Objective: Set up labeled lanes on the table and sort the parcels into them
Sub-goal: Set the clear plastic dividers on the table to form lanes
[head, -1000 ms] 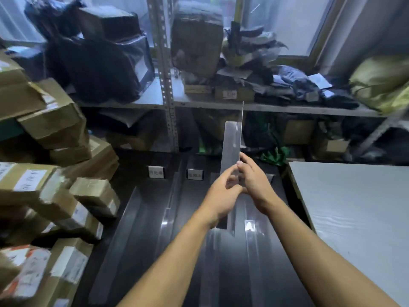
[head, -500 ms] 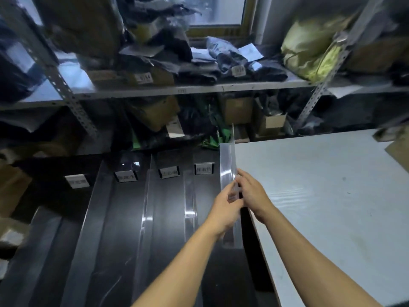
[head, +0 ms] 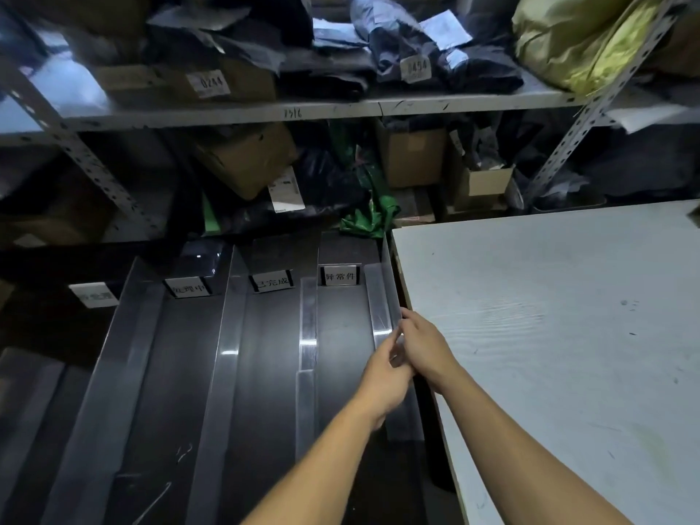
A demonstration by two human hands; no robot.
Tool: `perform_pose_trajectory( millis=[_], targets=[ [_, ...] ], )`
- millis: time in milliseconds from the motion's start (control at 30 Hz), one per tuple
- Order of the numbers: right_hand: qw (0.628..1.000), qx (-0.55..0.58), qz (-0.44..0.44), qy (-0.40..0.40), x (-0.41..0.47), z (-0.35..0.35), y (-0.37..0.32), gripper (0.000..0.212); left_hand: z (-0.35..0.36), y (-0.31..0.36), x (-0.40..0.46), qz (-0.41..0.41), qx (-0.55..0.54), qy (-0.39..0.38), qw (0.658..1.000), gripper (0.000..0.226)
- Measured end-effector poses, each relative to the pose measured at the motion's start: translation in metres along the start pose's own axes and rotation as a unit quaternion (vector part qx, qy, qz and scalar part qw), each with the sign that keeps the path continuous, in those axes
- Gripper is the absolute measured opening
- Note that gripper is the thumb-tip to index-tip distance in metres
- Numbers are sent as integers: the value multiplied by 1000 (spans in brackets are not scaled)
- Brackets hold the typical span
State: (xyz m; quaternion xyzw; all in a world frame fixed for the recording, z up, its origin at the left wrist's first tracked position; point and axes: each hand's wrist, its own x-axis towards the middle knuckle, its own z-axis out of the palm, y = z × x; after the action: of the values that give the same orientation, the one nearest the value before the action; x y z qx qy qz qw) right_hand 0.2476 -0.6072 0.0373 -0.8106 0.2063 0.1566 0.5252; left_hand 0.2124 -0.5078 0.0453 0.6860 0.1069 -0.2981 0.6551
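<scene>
A dark table carries several clear plastic divider strips that form lanes, each with a white label card at its far end. Both hands grip the rightmost clear divider, which stands along the dark table's right edge. My left hand pinches it from the left. My right hand grips it from the right. Two more dividers stand to the left. No parcel lies in the lanes.
A white table adjoins on the right. Metal shelving behind holds cardboard boxes, dark bags and a yellow sack. A green bag lies at the dark table's far edge.
The divider was held up in the air. It has come down and right to the dark table's right edge. The view has swung right, away from the box pile on the left.
</scene>
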Motion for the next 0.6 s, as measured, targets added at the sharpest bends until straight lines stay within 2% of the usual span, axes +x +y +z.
perform_pose_trajectory(
  millis=[267, 600],
  targets=[
    [999, -52, -9, 0, 9, -4, 12, 43, 5, -13, 14, -6, 19, -8, 1000, 62],
    [996, -85, -2, 1, 15, -5, 19, 48, 13, -23, 20, -16, 33, -2, 999, 67]
  ],
)
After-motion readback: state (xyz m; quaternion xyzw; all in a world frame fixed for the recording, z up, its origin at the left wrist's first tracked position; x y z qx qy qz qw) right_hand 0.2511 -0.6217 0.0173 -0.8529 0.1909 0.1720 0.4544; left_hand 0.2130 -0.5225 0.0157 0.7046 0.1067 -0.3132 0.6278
